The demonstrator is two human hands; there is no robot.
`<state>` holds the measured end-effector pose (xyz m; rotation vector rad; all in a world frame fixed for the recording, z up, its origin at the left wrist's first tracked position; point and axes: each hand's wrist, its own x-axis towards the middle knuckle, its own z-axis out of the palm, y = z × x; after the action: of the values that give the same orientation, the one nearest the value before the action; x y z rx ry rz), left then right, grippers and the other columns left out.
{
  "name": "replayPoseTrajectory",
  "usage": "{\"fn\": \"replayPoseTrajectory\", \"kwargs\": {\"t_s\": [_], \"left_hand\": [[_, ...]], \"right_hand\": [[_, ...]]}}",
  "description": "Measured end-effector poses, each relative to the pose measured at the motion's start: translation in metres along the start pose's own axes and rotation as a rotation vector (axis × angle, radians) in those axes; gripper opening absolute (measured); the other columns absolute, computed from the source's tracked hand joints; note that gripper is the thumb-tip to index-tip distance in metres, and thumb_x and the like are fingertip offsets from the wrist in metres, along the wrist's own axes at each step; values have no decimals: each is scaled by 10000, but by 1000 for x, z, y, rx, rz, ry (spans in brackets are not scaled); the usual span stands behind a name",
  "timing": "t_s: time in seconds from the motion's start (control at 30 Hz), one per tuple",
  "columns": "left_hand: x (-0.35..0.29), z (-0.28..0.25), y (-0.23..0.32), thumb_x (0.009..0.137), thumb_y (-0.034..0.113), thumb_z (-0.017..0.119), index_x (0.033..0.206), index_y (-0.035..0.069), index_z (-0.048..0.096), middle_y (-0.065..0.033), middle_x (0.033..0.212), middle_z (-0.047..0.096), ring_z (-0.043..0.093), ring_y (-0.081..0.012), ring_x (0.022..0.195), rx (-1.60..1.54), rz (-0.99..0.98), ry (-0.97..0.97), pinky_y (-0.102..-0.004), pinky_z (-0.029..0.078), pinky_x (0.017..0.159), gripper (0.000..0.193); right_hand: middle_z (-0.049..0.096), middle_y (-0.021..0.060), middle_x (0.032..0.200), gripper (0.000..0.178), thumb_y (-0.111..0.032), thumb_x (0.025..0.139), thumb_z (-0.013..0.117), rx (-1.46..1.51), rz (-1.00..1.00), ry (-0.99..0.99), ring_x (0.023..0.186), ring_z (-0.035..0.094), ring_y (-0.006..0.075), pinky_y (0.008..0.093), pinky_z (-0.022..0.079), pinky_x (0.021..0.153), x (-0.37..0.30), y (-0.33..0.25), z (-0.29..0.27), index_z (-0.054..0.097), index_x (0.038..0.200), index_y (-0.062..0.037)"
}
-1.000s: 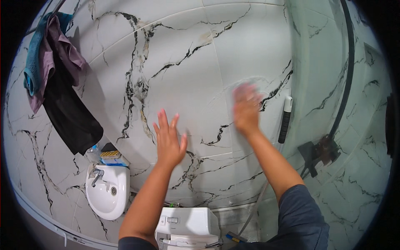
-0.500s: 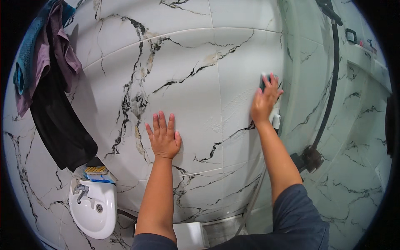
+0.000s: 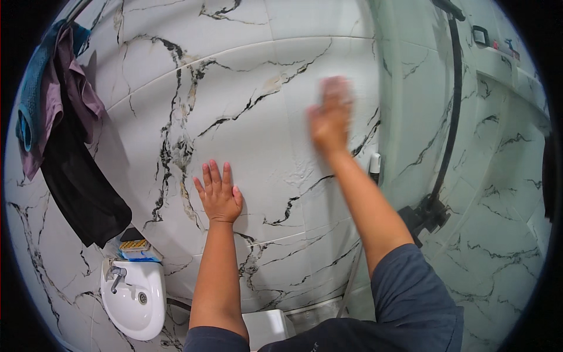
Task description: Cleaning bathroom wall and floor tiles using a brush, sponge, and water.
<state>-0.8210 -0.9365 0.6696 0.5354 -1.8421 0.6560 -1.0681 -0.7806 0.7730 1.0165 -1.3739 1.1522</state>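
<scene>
My left hand lies flat on the white marble-patterned wall tiles, fingers spread and holding nothing. Higher up and to the right, my right hand is against the same wall, smeared by motion. The earlier frame shows a small dark-and-white block under its fingers, seemingly a sponge; the hand now covers it. Wet, foamy streaks mark the tiles below the right hand.
Towels and dark cloth hang at the left above a white washbasin and a small box. A glass panel borders the wall at right, with a black shower pipe. A white cistern lid is below.
My right hand has swept left and slightly up along the wall, away from the glass edge. My left hand keeps its place on the tiles, while the whole view has shifted a little.
</scene>
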Motion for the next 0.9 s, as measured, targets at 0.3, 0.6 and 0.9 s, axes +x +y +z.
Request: {"fn": "replayPoseTrajectory", "kwargs": {"t_s": [0.3, 0.6, 0.9], "left_hand": [[1, 2, -1, 814, 274, 439, 1469, 200, 264, -114, 1537, 172, 136, -281, 1424, -7, 7, 22, -524, 22, 1130, 682], [2, -1, -1, 811, 281, 446, 1467, 197, 270, -115, 1533, 190, 158, -281, 1420, -16, 18, 32, -522, 29, 1131, 684], [-1, 3, -2, 803, 276, 461, 1467, 204, 271, -105, 1536, 183, 144, -271, 1424, -35, 4, 20, -519, 22, 1132, 694]], "right_hand": [[116, 123, 1543, 715, -333, 874, 519, -197, -126, -36, 1428, 80, 299, 469, 61, 1144, 25, 28, -20, 191, 1477, -132], [169, 99, 1536, 693, -416, 868, 477, 23, -741, -406, 1424, 131, 274, 460, 59, 1152, -22, -57, 13, 246, 1462, -145], [205, 140, 1514, 658, -354, 879, 511, -93, -56, 66, 1405, 155, 321, 468, 124, 1138, 46, -18, 12, 265, 1451, -141]]}}
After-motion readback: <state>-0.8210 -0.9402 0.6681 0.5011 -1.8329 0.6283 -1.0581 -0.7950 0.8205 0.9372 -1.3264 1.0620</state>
